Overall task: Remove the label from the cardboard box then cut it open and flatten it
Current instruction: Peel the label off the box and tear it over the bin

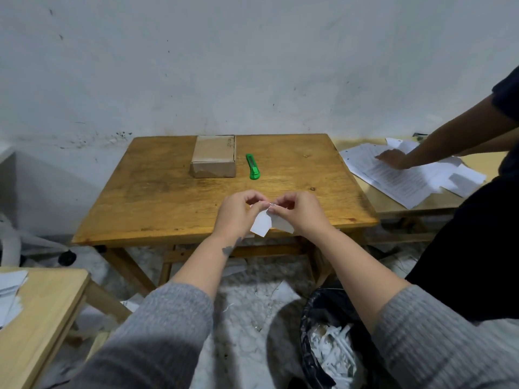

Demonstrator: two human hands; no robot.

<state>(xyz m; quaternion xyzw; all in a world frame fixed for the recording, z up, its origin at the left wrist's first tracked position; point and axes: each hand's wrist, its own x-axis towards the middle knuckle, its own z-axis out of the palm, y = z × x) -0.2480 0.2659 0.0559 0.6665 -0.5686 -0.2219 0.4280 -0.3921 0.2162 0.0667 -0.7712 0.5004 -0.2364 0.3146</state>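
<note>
A small closed brown cardboard box sits at the far middle of the wooden table, its top bare. A green utility knife lies just right of the box. Over the table's near edge, my left hand and my right hand both pinch a white paper label. The label is folded and hangs down between my fingers, well apart from the box.
A black-lined waste bin holding white paper scraps stands on the floor at lower right. Another person's arm rests on papers on a table to the right. A light wooden table with papers is at lower left. Scraps litter the floor.
</note>
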